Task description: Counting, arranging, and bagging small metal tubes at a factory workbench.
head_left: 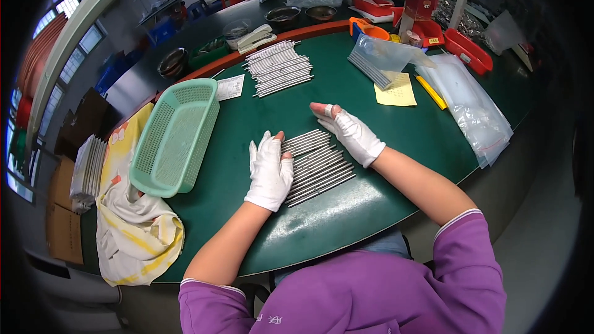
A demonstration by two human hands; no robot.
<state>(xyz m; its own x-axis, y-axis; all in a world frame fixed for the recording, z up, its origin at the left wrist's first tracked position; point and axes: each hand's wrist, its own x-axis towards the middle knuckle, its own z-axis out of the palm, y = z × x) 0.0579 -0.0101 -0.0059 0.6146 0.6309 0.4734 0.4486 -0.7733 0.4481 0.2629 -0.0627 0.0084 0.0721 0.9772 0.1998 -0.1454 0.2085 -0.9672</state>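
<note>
Many thin metal rods [318, 170] lie side by side on the green table, in a flat row between my two hands. My left hand [270, 170], in a white glove with bare fingertips, rests against the rods' left ends with its fingers stretched out. At the far right corner of the row, my right hand [348, 128] is gloved the same way, its fingers straight and the palm turned toward the rods. Neither hand grips a rod. A second pile of metal rods [279, 69] lies farther back on the table.
A pale green plastic basket [137, 164] stands at the left beside a yellow and white cloth [139, 229]. At the right are a bag of rods [370, 68], a yellow note [399, 91], a yellow cutter [431, 93], clear plastic bags [464, 105] and a red bin [468, 51].
</note>
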